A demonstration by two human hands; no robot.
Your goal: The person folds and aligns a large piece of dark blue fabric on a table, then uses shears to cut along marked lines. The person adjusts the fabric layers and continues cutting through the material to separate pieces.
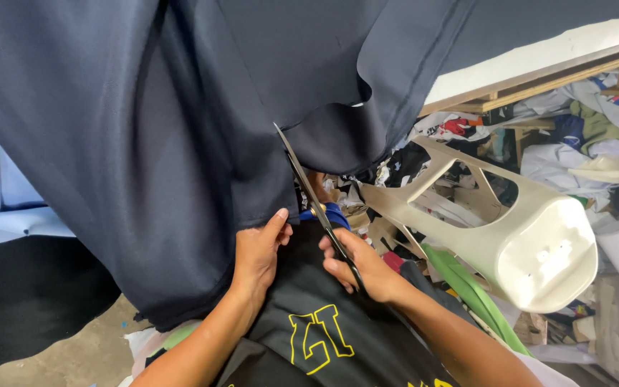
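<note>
Hanging down from the top edge, a large sheet of dark navy fabric (pixel 180 129) fills the frame from 9 o'clock through 12 o'clock to about 1 o'clock, its lower edge reaching toward the centre. At roughly 6 o'clock of that sheet the left hand (pixel 258 254) pinches the fabric's edge, thumb on the near side and the fingers hidden behind the cloth. Just beside it, at its 3 o'clock, the right hand (pixel 361 266) is closed around the handles of a pair of scissors (pixel 309 193), whose long blades point up toward 11 o'clock and lie against the fabric's edge; whether the blades are parted cannot be told. Below both hands, at 6 o'clock, lies a black garment with yellow outlined print (pixel 320 337). At 3 o'clock of the right hand a cream plastic stool (pixel 531 244) lies on its side among heaped mixed cloth scraps (pixel 596 129), with a pale tabletop edge (pixel 539 57) at 1 o'clock.
</note>
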